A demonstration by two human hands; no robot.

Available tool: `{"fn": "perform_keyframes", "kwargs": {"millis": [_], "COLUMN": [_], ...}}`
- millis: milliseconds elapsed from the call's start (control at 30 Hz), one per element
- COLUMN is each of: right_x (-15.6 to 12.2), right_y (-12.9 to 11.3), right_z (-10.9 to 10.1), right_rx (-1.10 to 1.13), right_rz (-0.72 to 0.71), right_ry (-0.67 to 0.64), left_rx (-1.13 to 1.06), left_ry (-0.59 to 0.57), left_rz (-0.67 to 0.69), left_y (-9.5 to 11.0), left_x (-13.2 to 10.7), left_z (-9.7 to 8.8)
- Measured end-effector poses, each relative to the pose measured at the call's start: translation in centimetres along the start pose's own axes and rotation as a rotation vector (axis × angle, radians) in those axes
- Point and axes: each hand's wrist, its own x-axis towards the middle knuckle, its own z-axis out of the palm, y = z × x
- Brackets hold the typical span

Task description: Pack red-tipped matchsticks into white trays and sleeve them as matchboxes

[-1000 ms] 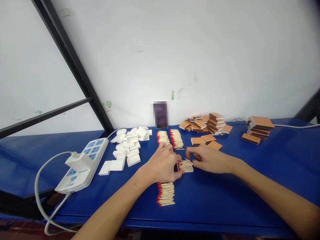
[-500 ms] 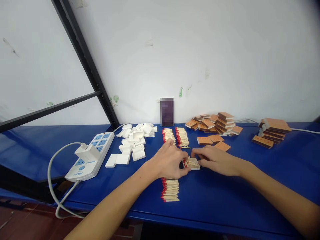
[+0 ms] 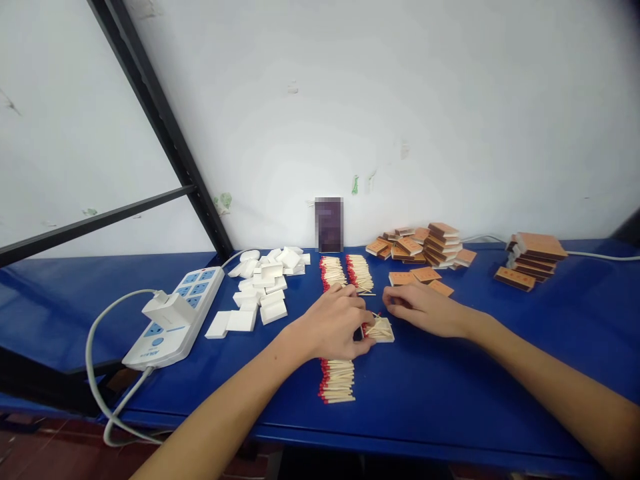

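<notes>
A small white cardboard tray [image 3: 381, 331] lies on the blue desk [image 3: 450, 380] between the two hands, near its middle. It is shallow and open-topped, and holds a loose bundle of pale matches with red heads, some lying crooked across the rest. The left hand [image 3: 334, 324] has its fingers [image 3: 364, 316] curled around the tray's left end, thumb at the near side, pinching it. The right hand [image 3: 426, 310] rests just beside the tray's far right corner, fingers loosely spread and holding nothing that shows. A bunch of matches [image 3: 337, 390] lies near the desk's front edge, below the left hand. Behind are more rows of matches [image 3: 346, 271], a pile of empty white trays [image 3: 264, 285] and brown box sleeves [image 3: 425, 243].
</notes>
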Motion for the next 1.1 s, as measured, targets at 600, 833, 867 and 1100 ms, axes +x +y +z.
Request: {"fn": "perform_keyframes", "kwargs": {"millis": [600,833,867,1100], "right_x": [0.7,0.5,0.5,0.5], "right_y": [1.1,0.8,0.9,1.1], "right_z": [1.1,0.6,0.6,0.7], "right_rx": [0.261,0.260,0.249,0.196], "right_rz": [-0.072,-0.058,-0.071,-0.112], "right_ry": [-0.041,-0.004,-0.017,-0.038], "left_rx": [-0.055,-0.064,-0.065,-0.073], "left_ry": [-0.039,-0.064,-0.071,-0.101], "left_rz": [0.032,0.035,0.042,0.070], "left_y": [0.1,0.3,0.3,0.5], "left_x": [-0.1,-0.2,-0.2,-0.4], "left_z": [-0.4,-0.6,-0.6,-0.7]}}
